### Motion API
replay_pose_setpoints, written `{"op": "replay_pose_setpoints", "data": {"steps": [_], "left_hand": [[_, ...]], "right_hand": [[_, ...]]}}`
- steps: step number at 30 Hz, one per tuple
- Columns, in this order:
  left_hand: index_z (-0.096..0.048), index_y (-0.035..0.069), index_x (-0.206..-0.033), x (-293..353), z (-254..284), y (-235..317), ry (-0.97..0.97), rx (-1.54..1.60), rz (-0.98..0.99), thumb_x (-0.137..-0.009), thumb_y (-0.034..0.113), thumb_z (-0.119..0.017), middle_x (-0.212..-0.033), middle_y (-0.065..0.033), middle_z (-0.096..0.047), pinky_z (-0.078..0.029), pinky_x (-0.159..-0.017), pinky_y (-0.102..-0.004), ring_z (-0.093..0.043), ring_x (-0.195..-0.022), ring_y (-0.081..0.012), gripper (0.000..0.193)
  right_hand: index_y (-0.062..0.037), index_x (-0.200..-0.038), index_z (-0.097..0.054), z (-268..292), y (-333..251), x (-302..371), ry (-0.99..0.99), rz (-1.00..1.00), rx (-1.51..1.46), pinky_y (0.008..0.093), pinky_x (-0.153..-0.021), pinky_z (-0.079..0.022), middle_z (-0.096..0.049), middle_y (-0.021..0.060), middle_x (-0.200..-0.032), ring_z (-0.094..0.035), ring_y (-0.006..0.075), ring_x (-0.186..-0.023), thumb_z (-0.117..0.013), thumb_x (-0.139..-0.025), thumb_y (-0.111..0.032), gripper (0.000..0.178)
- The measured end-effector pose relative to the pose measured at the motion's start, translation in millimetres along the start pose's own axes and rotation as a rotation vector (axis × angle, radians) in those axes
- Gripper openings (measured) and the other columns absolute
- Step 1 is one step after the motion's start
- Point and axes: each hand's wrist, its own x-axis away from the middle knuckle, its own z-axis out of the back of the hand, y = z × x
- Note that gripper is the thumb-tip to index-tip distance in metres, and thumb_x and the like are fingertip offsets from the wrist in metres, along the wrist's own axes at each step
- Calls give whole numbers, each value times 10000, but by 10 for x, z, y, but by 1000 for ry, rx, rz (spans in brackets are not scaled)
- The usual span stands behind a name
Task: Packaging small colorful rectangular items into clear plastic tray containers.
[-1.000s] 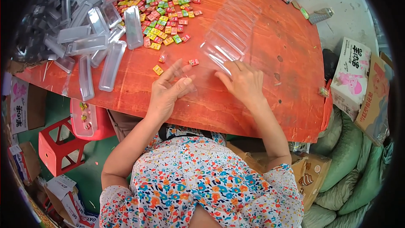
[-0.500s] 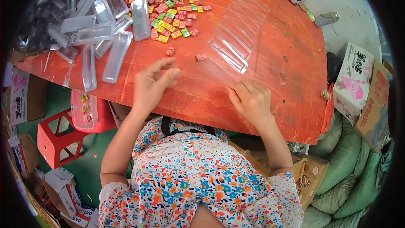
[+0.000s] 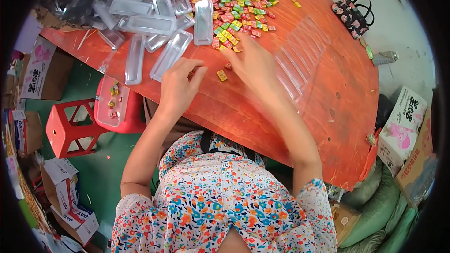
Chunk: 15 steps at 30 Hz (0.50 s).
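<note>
My right hand (image 3: 253,65) stretches over the orange round table (image 3: 337,112), its fingertips touching small wrapped candies at the near edge of a colourful candy pile (image 3: 234,0). A clear ribbed plastic tray (image 3: 304,51) lies just right of that hand. My left hand (image 3: 180,86) rests near the table's front edge with its fingers curled; whether it holds anything is hidden. A loose yellow candy (image 3: 222,75) lies between the two hands. Long clear plastic boxes (image 3: 140,18) are heaped to the left of the pile.
A red stool (image 3: 70,129) and a red box with a clear lid (image 3: 115,105) stand below the table's left edge. A black patterned bag (image 3: 354,16) lies beyond the table. Cardboard cartons (image 3: 403,122) and green sacks (image 3: 375,206) crowd the right side.
My right hand left the table's near edge and reached forward to the candy pile. My left hand moved slightly forward and curled its fingers. The view shifted closer to the table.
</note>
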Motion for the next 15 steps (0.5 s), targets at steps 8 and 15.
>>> {"op": "replay_pose_setpoints", "data": {"steps": [8, 15], "left_hand": [[-674, -6, -974, 153, 112, -108, -21, 113, 152, -843, 91, -674, -820, -113, -652, -497, -593, -280, -630, -673, -170, 163], [-395, 17, -1383, 39, 53, -180, 60, 717, 367, -931, 186, -615, -1125, -75, -589, -514, -723, -262, -596, -910, -128, 531]], "right_hand": [[38, -1356, -315, -628, -278, -848, -176, -198, 139, 485, -783, -510, -649, 231, -1048, -649, 380, -939, -694, -732, -448, 877], [-34, -1101, -558, -321, -173, -526, -141, -101, -182, 467, -714, -502, -673, 185, -882, -658, 348, -817, -715, -676, -376, 567]]}}
